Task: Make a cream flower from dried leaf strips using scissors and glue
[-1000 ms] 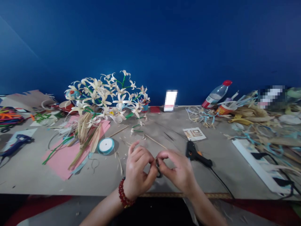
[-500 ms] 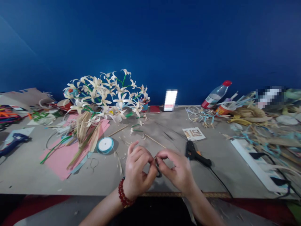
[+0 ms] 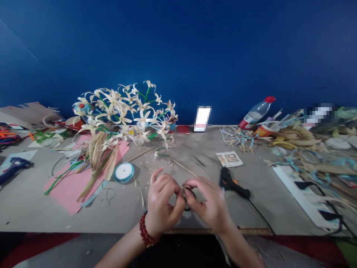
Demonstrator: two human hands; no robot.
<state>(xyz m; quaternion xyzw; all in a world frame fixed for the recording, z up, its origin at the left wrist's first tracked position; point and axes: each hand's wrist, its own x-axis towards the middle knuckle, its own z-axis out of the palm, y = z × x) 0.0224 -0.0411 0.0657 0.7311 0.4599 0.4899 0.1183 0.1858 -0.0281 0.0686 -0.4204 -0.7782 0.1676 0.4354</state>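
Note:
My left hand [image 3: 164, 203], with a red beaded bracelet [image 3: 147, 230] on its wrist, is closed in a pinch near the front of the table; its little finger sticks up. Just beside it my right hand [image 3: 208, 201] pinches too, thumb against forefinger. The fingertips almost meet, and a small pale sliver shows at the right ones; what it is I cannot make out. Dark loops, perhaps scissor handles [image 3: 192, 193], show behind and below the fingers, mostly hidden. A black glue gun [image 3: 231, 183] lies to the right of my right hand.
Pale handmade flowers [image 3: 142, 118] stand at the back left. Dried husks [image 3: 96, 158] and pink paper [image 3: 63, 193] lie near a ribbon spool [image 3: 124, 172]. To the right are a white power strip [image 3: 299, 197], a plastic bottle [image 3: 256, 112] and the glue gun's cord. A blue glue gun [image 3: 13, 169] lies far left.
My right fingertips have shifted slightly, and more of the dark loop shows between the hands. The left hand keeps its pinch; the view has moved a little.

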